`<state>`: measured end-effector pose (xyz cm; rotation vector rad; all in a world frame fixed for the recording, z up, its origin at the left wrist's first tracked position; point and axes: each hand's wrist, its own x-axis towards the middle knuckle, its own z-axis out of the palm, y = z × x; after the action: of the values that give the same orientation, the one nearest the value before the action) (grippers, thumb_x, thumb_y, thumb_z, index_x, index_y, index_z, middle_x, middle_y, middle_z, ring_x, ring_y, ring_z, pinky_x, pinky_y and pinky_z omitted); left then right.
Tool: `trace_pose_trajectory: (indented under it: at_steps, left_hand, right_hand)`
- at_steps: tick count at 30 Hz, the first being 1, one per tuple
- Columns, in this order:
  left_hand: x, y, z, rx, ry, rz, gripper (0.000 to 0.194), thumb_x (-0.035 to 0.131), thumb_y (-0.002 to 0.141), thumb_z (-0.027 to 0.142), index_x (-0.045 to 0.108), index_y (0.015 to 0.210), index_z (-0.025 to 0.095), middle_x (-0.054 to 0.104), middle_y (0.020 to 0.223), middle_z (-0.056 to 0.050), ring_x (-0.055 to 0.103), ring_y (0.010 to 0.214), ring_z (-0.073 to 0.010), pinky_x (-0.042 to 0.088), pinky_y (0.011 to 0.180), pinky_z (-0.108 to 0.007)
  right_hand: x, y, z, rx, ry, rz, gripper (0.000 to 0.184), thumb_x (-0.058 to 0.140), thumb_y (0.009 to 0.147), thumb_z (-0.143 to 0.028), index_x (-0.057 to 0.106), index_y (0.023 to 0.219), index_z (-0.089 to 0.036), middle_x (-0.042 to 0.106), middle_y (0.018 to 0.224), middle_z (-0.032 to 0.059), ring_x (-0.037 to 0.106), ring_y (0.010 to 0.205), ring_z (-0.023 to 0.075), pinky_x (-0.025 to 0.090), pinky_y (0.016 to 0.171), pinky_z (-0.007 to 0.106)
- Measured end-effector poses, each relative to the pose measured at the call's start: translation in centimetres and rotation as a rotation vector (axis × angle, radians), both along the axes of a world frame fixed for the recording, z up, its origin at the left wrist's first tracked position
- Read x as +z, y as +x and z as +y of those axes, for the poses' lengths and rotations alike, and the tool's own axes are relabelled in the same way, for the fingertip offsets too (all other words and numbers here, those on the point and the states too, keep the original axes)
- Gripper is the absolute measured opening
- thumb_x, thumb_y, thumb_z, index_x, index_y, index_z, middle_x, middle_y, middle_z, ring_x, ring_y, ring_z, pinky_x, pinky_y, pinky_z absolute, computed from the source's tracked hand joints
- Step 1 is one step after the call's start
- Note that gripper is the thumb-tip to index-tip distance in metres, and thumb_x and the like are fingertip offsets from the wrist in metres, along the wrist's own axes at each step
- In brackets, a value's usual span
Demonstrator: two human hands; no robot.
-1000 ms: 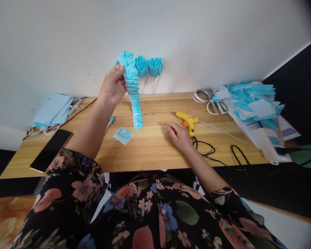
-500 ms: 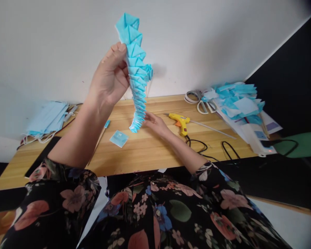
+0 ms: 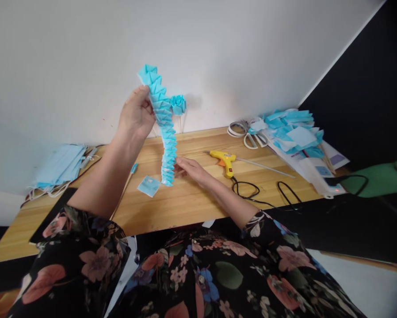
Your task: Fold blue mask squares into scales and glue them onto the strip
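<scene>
A long light-blue strip (image 3: 165, 119), pleated into folded triangles, hangs nearly upright above the table. My left hand (image 3: 137, 112) pinches it near its upper end. Close to the tabletop, my right hand (image 3: 192, 171) has its fingertips at the strip's lower end; part of those fingers is hidden behind the strip. Behind the strip, a blue fabric flower (image 3: 178, 105) on a thin stick stands against the wall. A small blue square (image 3: 149, 186) lies on the table just left of the lower end.
A yellow glue gun (image 3: 223, 160) with its cord lies right of my right hand. Farther right are scissors (image 3: 251, 140), a pile of blue fabric pieces (image 3: 294, 130) and a power strip (image 3: 319, 174). Face masks (image 3: 59, 165) and a blue-tipped stick (image 3: 125, 185) lie to the left.
My left hand has lowered the upper end of the strip and moved slightly left. The flower behind now shows more fully. My right hand stays at the lower end.
</scene>
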<state>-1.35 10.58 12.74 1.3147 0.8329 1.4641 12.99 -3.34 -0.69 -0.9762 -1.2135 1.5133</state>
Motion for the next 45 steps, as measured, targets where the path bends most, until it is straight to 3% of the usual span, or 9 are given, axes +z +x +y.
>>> trace_pose_trajectory:
  at_steps: [4,8,14,18,23,27,32,39,45]
  left_hand:
    - [-1.1,-1.0,0.3,0.027,0.008,0.024,0.022,0.064,0.090,0.047,0.058,0.086,0.025,0.069,0.083,-0.004,0.072,0.103,-0.0288,0.062,0.070,-0.035]
    - [-1.2,-2.8,0.9,0.092,0.028,0.109,0.022,0.066,0.089,0.045,0.057,0.082,0.027,0.068,0.077,-0.003,0.072,0.095,-0.0250,0.060,0.068,-0.033]
    - [-1.1,-4.3,2.9,0.105,0.100,0.154,0.017,0.074,0.080,0.030,0.057,0.078,0.028,0.065,0.070,0.002,0.068,0.072,-0.0176,0.057,0.064,-0.030]
    - [-0.9,-4.4,4.4,0.198,0.177,0.221,0.020,0.075,0.071,0.017,0.056,0.072,0.023,0.060,0.060,0.005,0.057,0.056,-0.0121,0.048,0.060,-0.028]
    - [-0.6,-4.7,5.0,0.221,0.250,0.412,0.030,0.075,0.073,0.006,0.064,0.098,0.019,0.055,0.058,0.010,0.054,0.058,-0.0087,0.036,0.061,-0.026]
    - [-0.4,-4.8,5.5,0.227,0.271,0.499,0.043,0.070,0.078,-0.001,0.062,0.118,0.013,0.049,0.057,0.013,0.046,0.058,-0.0055,0.033,0.064,-0.025]
    - [-0.5,-5.3,6.2,0.226,0.285,0.443,0.044,0.076,0.076,-0.001,0.063,0.115,0.016,0.048,0.056,0.014,0.043,0.057,-0.0062,0.033,0.063,-0.026]
    - [-0.4,-6.2,6.4,0.174,0.271,0.388,0.039,0.074,0.084,0.005,0.057,0.118,0.012,0.047,0.058,0.015,0.046,0.061,-0.0042,0.036,0.069,-0.025]
    - [0.3,-5.2,7.6,0.161,0.263,0.374,0.039,0.081,0.081,0.021,0.060,0.113,0.013,0.052,0.064,0.014,0.049,0.068,-0.0047,0.036,0.072,-0.026]
  right_hand:
    - [-0.9,-1.1,1.2,-0.032,0.096,-0.127,0.021,0.065,0.084,-0.038,0.062,0.076,-0.019,0.063,0.073,-0.0017,0.058,0.071,0.0125,0.045,0.065,0.024]
    - [-1.2,-1.6,2.4,-0.021,0.087,-0.213,0.014,0.061,0.082,-0.030,0.062,0.073,-0.019,0.062,0.069,-0.0032,0.057,0.069,0.0115,0.043,0.062,0.022]
    - [-0.9,-1.1,4.5,-0.048,0.028,-0.266,0.013,0.059,0.078,-0.025,0.059,0.066,-0.020,0.056,0.057,-0.0058,0.053,0.056,0.0104,0.040,0.051,0.021]
    - [-1.3,-0.8,5.3,-0.083,0.012,-0.262,0.014,0.057,0.078,-0.026,0.059,0.066,-0.019,0.053,0.055,-0.0060,0.051,0.054,0.0098,0.041,0.049,0.020]
    - [-2.5,-0.6,5.6,-0.115,0.002,-0.222,0.013,0.057,0.080,-0.029,0.065,0.077,-0.019,0.056,0.060,-0.0055,0.052,0.053,0.0087,0.044,0.050,0.019]
    - [-3.0,-0.5,5.7,-0.127,-0.018,-0.180,0.025,0.055,0.083,-0.034,0.069,0.096,-0.019,0.061,0.069,-0.0034,0.056,0.057,0.0093,0.048,0.052,0.019]
    - [-3.4,-0.4,5.5,-0.118,0.013,-0.184,0.033,0.055,0.086,-0.038,0.071,0.106,-0.019,0.061,0.071,-0.0031,0.056,0.058,0.0092,0.049,0.054,0.019]
    - [-4.3,-0.5,5.4,-0.145,0.106,-0.235,0.026,0.055,0.085,-0.034,0.075,0.091,-0.020,0.060,0.066,-0.0036,0.056,0.058,0.0102,0.045,0.056,0.020]
    - [-3.7,-0.7,5.3,-0.247,0.118,-0.205,0.037,0.052,0.089,-0.034,0.076,0.113,-0.020,0.068,0.080,-0.0001,0.060,0.068,0.0125,0.050,0.061,0.022]
